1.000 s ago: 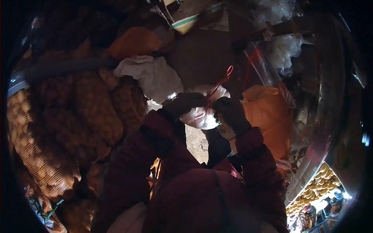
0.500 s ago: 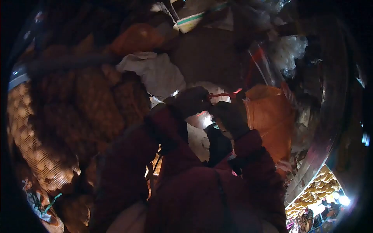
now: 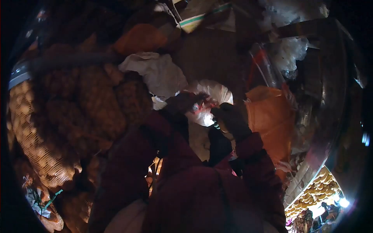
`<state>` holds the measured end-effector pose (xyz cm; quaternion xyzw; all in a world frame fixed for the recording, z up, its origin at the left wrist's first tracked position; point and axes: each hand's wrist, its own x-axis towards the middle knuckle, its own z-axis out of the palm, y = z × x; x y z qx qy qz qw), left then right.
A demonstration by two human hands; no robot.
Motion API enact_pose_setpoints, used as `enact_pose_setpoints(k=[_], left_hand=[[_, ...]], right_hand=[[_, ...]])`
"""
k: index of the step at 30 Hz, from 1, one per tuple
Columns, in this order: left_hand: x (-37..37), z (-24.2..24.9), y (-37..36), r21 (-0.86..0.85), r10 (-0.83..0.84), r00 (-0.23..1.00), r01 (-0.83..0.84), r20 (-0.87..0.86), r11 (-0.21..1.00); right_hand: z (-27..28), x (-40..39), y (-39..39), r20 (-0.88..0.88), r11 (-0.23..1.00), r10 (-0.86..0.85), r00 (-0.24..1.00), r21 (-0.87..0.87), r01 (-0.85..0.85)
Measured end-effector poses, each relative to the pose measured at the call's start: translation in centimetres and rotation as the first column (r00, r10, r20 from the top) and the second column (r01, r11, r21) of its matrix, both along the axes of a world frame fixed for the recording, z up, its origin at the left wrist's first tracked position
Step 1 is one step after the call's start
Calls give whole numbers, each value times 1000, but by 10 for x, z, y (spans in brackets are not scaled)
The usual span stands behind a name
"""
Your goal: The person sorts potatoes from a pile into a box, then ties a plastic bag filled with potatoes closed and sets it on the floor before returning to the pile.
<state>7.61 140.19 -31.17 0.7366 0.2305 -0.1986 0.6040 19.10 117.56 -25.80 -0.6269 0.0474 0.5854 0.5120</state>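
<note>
Bag [image 3: 204,117] is set between left hand [image 3: 183,104] and right hand [image 3: 232,117]; red tie [image 3: 206,105] near left fingertips. Left is blurred, right shadowed: closure can't be told. Tie is probably best drawn snug, bag held steady from the right.

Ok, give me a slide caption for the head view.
Left hand and right hand at a pale bag with red string, between a mesh sack and an orange bag.
</note>
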Motion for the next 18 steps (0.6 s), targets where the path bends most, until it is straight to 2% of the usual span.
enact_pose_setpoints(k=[1, 2, 3, 4, 5, 6, 7, 8, 9, 10, 11, 12, 13, 14, 15, 16, 17, 18], left_hand=[[-3, -8, -22, 188, -192, 944, 144, 270, 972], [-4, -17, -37, 395, -404, 782, 221, 475, 891], [-3, -26, -42, 393, -402, 782, 220, 476, 893], [5, -29, -43, 481, -524, 718, 295, 458, 825], [11, -31, -42, 567, -637, 643, 359, 426, 742], [13, -31, -40, 566, -635, 643, 357, 428, 743], [19, -9, -35, -205, -154, 934, 228, 324, 952], [24, 11, -29, -775, 153, 976, -215, -154, 594], [24, 23, -28, -774, 149, 977, -213, -154, 596], [19, 34, -30, -321, 20, 1000, -22, -10, 947], [16, 41, -30, 259, -173, 984, 157, 39, 953], [15, 42, -30, 265, -177, 983, 161, 39, 951], [13, 44, -31, 114, 15, 1000, -14, -4, 993], [12, 46, -32, -28, 197, 978, -200, -72, 979], [11, 49, -33, -24, 197, 978, -199, -75, 980], [12, 54, -36, 108, 31, 997, -38, 70, 993], [12, 57, -39, 254, -155, 969, 103, 194, 962], [8, 55, -43, 246, -153, 968, 103, 197, 964]], right_hand=[[-10, -5, -1, -2, 1000, 0, 1000, 2, 0], [-22, -11, -4, 24, 1000, -3, 1000, 16, 3], [-26, -15, -7, 52, 1000, -5, 999, 28, 3], [-20, -16, -8, 55, 1000, -3, 999, 26, 1], [-13, -18, -10, 310, 994, 69, 948, 55, -91], [-9, -19, -12, 543, 980, 124, 831, 61, -187], [-10, -20, -14, 540, 980, 128, 832, 59, -189], [-12, -20, -19, 329, 999, 28, 944, 33, -41], [-14, -20, -21, 107, 995, -96, 990, -23, 99], [-9, -19, -18, 101, 995, -98, 990, -20, 100], [0, -14, -11, -2, 993, -117, 993, -22, 117], [5, -11, -6, -102, 990, -137, 985, -25, 135], [-3, -14, -8, -106, 990, -139, 985, -23, 137], [-18, -17, -12, 146, 998, 9, 989, 61, -18], [-26, -20, -14, 396, 977, 134, 908, 102, -189], [-26, -23, -13, 395, 977, 134, 909, 103, -189], [-25, -24, -13, 198, 991, 12, 980, 129, -38], [-22, -24, -17, -7, 986, -116, 993, 119, 116]])
